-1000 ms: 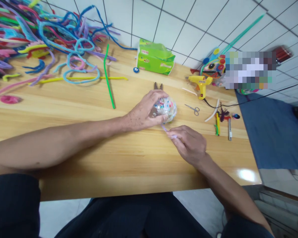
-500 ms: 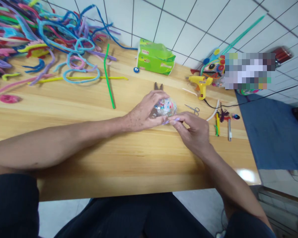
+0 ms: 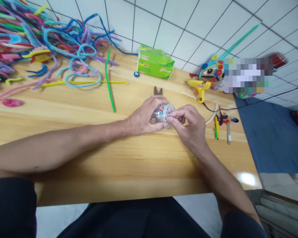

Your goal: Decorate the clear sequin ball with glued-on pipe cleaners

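Note:
My left hand (image 3: 149, 115) curls around a clear plastic bag (image 3: 161, 112) holding small multicoloured bits, its thumb along the near side. At the bag's right side, my right hand (image 3: 190, 127) pinches thumb and forefinger together. Between those fingertips shows a bit of a small lilac piece (image 3: 171, 114), most of it hidden. Just beyond the left hand, the dark jaws of a pair of pliers (image 3: 158, 90) stick out; the rest of the tool is covered.
Many coloured pipe cleaners (image 3: 52, 43) heap at the left, with a green one (image 3: 109, 81) apart. A green tissue pack (image 3: 156, 62) stands by the tiled wall. Rightward lie a yellow glue gun (image 3: 200, 87) with its cord, a cutter knife (image 3: 228, 133) and a yellow stick (image 3: 217, 127).
My right hand has moved slightly left, bringing the lilac piece from beside my left thumb onto the bag. The small scissors are now hidden behind my right hand.

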### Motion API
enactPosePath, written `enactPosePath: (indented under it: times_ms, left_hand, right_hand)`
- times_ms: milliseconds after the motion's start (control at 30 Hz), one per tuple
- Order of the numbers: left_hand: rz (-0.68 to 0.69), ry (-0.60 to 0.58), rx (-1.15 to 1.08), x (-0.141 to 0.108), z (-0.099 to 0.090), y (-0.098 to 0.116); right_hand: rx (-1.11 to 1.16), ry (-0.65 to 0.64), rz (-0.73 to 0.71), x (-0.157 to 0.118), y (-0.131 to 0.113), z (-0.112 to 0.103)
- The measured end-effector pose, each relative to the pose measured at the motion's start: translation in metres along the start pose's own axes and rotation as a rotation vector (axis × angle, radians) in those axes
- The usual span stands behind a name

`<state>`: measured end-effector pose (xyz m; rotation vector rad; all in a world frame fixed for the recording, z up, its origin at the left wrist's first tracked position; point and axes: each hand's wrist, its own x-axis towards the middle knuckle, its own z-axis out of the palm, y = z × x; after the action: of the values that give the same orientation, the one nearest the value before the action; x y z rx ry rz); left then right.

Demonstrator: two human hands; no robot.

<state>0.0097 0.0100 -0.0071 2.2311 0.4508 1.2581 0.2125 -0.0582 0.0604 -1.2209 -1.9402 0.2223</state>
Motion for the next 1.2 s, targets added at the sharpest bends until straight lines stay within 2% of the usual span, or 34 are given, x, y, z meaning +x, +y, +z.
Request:
enactPosePath:
  times_ms: [367, 667, 900, 1200]
  left_hand:
    - [0.001, 0.027, -0.001, -0.002, 0.003, 0.002]
    - [0.008, 0.016, 0.007, -0.003, 0.003, 0.005]
    - [0.009, 0.035, 0.005, -0.002, 0.003, 0.006]
    - [-0.001, 0.041, -0.017, -0.007, 0.002, 0.008]
  right_hand:
    - [0.166, 0.001, 0.246, -0.001, -0.005, 0.006]
    - [0.38, -0.048, 0.472, 0.006, -0.002, 0.006]
    - [0.415, -0.055, 0.514, 0.012, -0.004, 0.007]
    - [0.442, -0.033, 0.522, 0.006, -0.012, 0.008]
